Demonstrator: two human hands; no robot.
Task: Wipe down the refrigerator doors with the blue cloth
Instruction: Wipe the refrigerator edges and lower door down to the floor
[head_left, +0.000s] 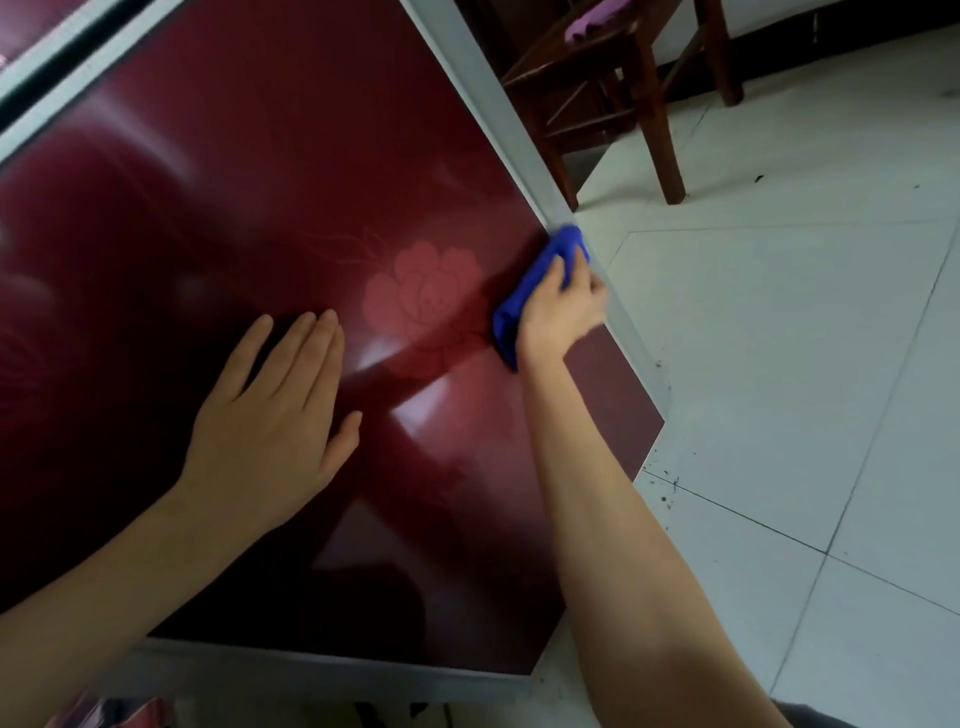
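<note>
- At far left, the dark red door (234, 182) fills most of the view; its glossy face shows pale reflections, and a grey gap runs across the top-left corner.
- Left hand (270, 415): flat on the door, palm down, fingers straight and close together pointing up and to the right, thumb spread to the right. It holds nothing.
- Flower (421, 291): a pale pink print on the door, just right of the left fingertips and just left of the cloth.
- Cloth (530, 288): blue, bunched into a long wad, lying against the door near its right edge. Its long axis runs from lower left to upper right, roughly in line with that edge. The upper end touches the grey strip; the lower end sticks out below the heel of the right hand.
- Right hand (563, 312): on top of the cloth, fingers curled over it, gripping it and pressing it to the door.
- Strip (519, 130): grey trim along the door's right edge.
- Chair (597, 78): dark wood, beyond the strip at top right, with a pink cushion (587, 23) on its seat.
- Floor (779, 364): pale tiles with dark specks, at right.
</note>
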